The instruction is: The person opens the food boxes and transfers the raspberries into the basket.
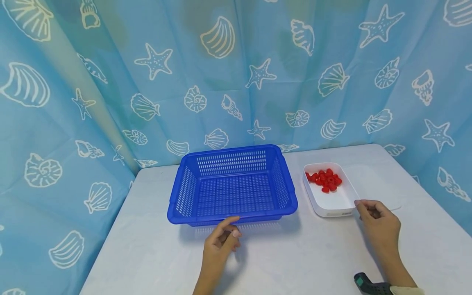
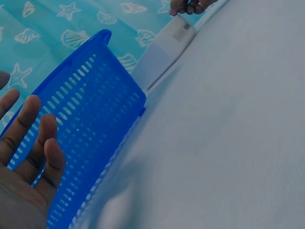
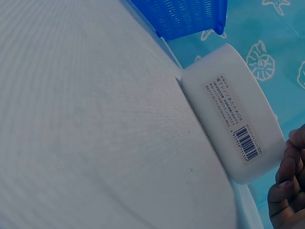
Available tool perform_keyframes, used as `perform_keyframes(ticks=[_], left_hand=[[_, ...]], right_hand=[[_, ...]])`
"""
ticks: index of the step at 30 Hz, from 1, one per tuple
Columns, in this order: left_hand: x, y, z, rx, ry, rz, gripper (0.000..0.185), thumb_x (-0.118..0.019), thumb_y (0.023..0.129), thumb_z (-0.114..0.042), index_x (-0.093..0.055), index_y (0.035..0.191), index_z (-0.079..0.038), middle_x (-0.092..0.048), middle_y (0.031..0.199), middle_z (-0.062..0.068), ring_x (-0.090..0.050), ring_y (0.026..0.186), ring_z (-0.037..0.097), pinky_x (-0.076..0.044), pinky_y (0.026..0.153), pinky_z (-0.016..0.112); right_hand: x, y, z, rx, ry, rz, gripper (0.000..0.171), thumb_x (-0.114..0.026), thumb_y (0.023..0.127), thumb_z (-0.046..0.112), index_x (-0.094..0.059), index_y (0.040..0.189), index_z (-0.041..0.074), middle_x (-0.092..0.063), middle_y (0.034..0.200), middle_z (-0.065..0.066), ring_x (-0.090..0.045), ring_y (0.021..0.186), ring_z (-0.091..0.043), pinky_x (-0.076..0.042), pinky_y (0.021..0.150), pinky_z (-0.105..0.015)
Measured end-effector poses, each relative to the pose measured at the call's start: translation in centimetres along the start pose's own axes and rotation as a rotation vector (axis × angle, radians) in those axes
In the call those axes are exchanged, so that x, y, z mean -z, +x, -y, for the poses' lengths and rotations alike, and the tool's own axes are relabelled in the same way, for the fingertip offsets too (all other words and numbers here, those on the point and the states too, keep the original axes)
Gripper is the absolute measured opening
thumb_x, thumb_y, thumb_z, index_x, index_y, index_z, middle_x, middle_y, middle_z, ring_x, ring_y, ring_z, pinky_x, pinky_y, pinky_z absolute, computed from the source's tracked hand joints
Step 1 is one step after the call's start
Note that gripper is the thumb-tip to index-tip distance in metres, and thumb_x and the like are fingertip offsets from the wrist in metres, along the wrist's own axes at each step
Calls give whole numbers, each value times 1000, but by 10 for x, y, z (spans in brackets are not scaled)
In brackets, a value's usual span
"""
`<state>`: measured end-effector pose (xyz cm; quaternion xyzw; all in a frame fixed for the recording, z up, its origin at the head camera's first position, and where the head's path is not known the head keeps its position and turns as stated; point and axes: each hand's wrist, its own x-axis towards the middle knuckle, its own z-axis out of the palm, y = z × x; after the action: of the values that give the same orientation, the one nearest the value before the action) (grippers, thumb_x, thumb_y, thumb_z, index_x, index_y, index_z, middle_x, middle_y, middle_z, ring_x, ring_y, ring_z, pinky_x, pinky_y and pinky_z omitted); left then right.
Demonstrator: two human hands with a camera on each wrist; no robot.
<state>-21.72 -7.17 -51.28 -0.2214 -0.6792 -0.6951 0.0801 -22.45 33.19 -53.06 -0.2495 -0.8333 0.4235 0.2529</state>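
A blue perforated basket [image 1: 231, 150] [image 2: 86, 119] [image 3: 186, 16] stands empty on the white table. To its right is a white rectangular container [image 1: 333, 202] [image 2: 167, 45] [image 3: 233, 114] with several small red pieces [image 1: 326, 180] at its far end. My left hand [image 1: 230, 229] [image 2: 33, 143] hovers just before the basket's near wall, fingers relaxed and holding nothing. My right hand [image 1: 368, 209] [image 3: 286, 186] sits at the container's near right corner with loosely curled fingers. One fingertip is at the corner, and no finger wraps the container.
A faint translucent lid [image 1: 372, 180] lies flat on the table to the right of the container. A blue seashell curtain [image 1: 236, 82] closes the back and both sides. The table's left edge [image 1: 110, 229] runs close to the curtain.
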Motion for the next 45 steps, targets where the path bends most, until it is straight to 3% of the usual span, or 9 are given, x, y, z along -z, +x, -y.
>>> perform_keyframes(ticks=[4, 12, 19, 36, 45], left_hand=[[8, 1, -1, -21, -1, -15, 34, -57, 99, 2, -60, 132, -3, -63, 94, 17, -63, 72, 23, -54, 61, 35], [21, 0, 0, 22, 8, -45, 32, -58, 100, -3, -61, 132, -6, -64, 94, 16, -63, 74, 22, -54, 63, 32], [29, 1, 1, -30, 16, -68, 33, -53, 100, 3, -58, 133, 0, -64, 93, 19, -63, 72, 26, -54, 61, 35], [51, -1, -1, 89, 21, -153, 32, -55, 103, -10, -59, 134, -7, -64, 96, 19, -62, 74, 24, -54, 64, 36], [60, -1, -3, 96, 33, -199, 32, -54, 104, -13, -58, 136, -7, -62, 98, 28, -63, 74, 25, -54, 63, 37]], right_hand=[[-3, 0, 0, -16, -4, 10, 35, -62, 99, 36, -69, 114, 5, -67, 100, -10, -57, 74, -8, -42, 63, -10], [-3, 1, 1, -31, -21, 21, 36, -62, 99, 36, -68, 115, 4, -67, 102, -11, -57, 75, -6, -42, 62, -9], [-1, 1, 2, -31, -43, 22, 34, -62, 99, 32, -68, 115, 2, -68, 103, -13, -56, 73, -5, -42, 60, -9], [-2, 3, 4, -77, -36, 47, 35, -62, 99, 33, -67, 116, 3, -68, 104, -14, -56, 68, -3, -42, 57, -11], [-2, 2, 5, -98, -48, 62, 35, -60, 101, 33, -66, 117, 2, -68, 108, -16, -55, 69, -2, -42, 57, -10]])
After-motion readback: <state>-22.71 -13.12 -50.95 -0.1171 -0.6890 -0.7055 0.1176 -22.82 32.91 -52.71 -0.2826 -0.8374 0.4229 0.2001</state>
